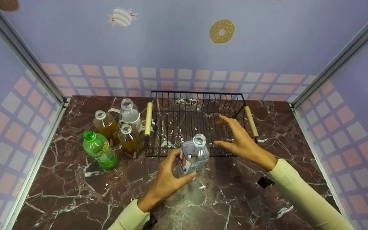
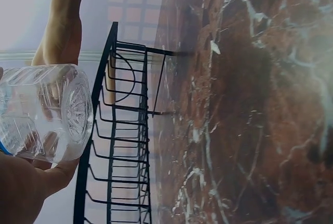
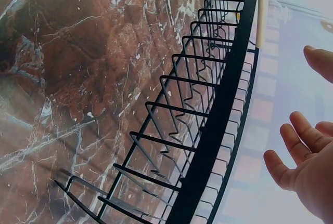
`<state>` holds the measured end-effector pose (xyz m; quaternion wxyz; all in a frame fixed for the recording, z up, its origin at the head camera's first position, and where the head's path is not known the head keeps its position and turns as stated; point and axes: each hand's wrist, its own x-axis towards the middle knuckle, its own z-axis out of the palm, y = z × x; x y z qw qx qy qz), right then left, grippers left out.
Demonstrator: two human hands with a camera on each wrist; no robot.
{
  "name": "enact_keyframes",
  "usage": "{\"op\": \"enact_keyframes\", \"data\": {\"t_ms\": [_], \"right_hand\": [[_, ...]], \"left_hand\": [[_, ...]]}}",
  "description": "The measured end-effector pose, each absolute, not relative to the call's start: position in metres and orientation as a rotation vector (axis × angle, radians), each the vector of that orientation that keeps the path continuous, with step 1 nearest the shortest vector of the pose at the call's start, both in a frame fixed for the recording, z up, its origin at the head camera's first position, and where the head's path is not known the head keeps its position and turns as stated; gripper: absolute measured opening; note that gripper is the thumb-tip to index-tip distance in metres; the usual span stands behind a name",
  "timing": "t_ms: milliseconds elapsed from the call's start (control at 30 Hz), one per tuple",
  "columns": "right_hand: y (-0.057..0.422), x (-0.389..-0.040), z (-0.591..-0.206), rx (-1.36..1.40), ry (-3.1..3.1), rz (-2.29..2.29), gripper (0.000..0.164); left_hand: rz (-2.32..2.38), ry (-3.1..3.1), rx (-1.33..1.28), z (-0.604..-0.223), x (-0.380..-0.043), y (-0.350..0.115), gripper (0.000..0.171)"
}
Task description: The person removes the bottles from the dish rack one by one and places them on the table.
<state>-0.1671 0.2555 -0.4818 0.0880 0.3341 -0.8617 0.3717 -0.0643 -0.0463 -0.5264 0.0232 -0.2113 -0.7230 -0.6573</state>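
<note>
My left hand (image 1: 168, 175) grips a clear plastic bottle (image 1: 194, 156) round its side, with a printed label and no cap. In the left wrist view the bottle's ribbed base (image 2: 78, 112) is seen raised off the marble surface. To the right, my right hand (image 1: 240, 142) hovers over the basket's right part, fingers spread and holding nothing. Behind the bottle stands a black wire basket (image 1: 184, 111) with two pale wooden handles. The right wrist view shows the right hand (image 3: 307, 156) apart from the basket's rim (image 3: 208, 130).
Left of the basket stand a green bottle (image 1: 102, 151), two bottles of amber liquid (image 1: 105, 126) (image 1: 129, 140) and a clear bottle (image 1: 131, 116). Patterned walls (image 1: 171, 48) enclose the dark marble tabletop (image 1: 113, 198) at the back and both sides.
</note>
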Motion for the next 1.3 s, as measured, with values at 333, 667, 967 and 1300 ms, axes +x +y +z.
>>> {"op": "enact_keyframes", "data": {"t_ms": [333,667,967,1300], "right_hand": [[0.255,-0.167,-0.486,0.947,-2.607,1.153,0.093],[0.257,-0.167,-0.49,0.932,-2.616,1.132,0.089],[0.258,-0.167,-0.495,0.947,-2.572,1.104,0.082],[0.261,-0.167,-0.498,0.954,-2.576,1.096,0.078]], "left_hand": [[-1.992,-2.284,-0.65,-0.545,-0.062,-0.047,0.077],[-2.038,-2.343,-0.651,-0.558,-0.063,-0.046,0.076],[-2.106,-2.39,-0.67,-0.568,-0.064,-0.045,0.076],[-2.2,-2.372,-0.746,-0.577,-0.065,-0.041,0.081]]}}
